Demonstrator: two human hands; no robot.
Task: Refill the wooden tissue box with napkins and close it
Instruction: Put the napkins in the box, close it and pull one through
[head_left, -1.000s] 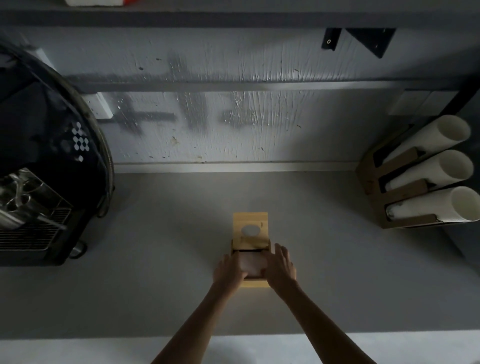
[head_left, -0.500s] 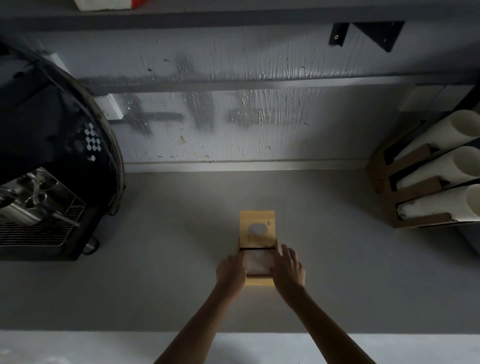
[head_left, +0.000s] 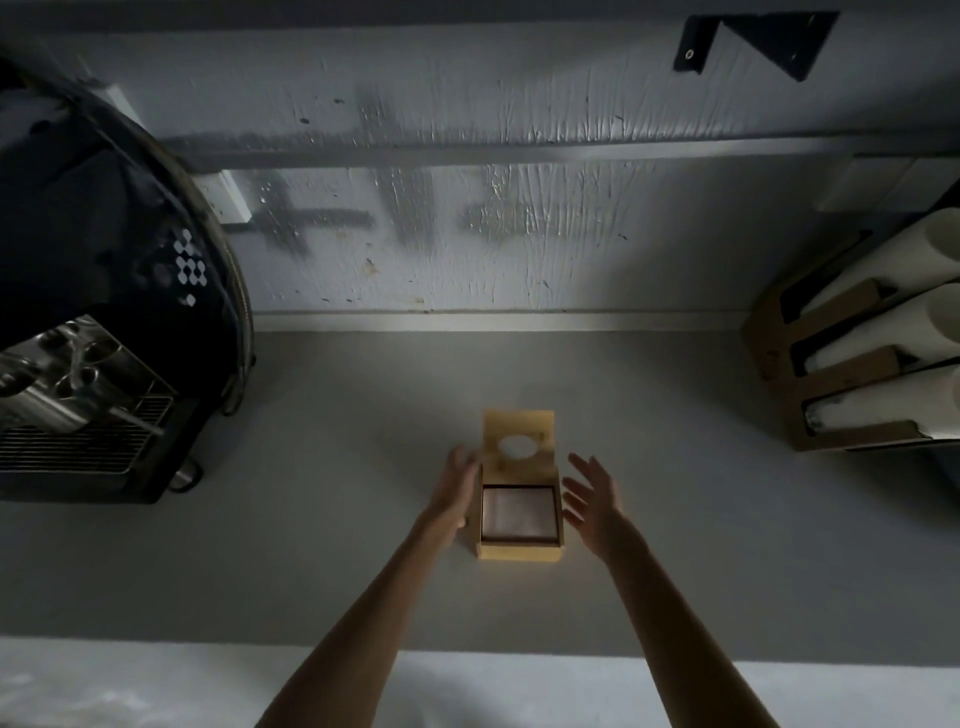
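Observation:
A wooden tissue box (head_left: 519, 552) stands on the grey counter, in the middle of the view. Its lid (head_left: 519, 428), with a round hole, is swung up at the far side. A flat stack of pale napkins (head_left: 519, 512) fills the inside. My left hand (head_left: 457, 488) lies flat against the box's left wall, fingers stretched toward the lid. My right hand (head_left: 592, 493) hovers just right of the box with its fingers spread, holding nothing and a little apart from the wood.
A black coffee machine (head_left: 104, 291) with a metal drip grate occupies the left. At the right a cardboard rack holds white paper rolls (head_left: 883, 332). A rough grey wall (head_left: 467, 208) closes the back, and the counter's pale front edge (head_left: 156, 686) runs below.
Both hands have lifted off the napkins and moved out to the sides of the box, fingers opening. The napkin stack is now fully uncovered. The camera moved slightly.

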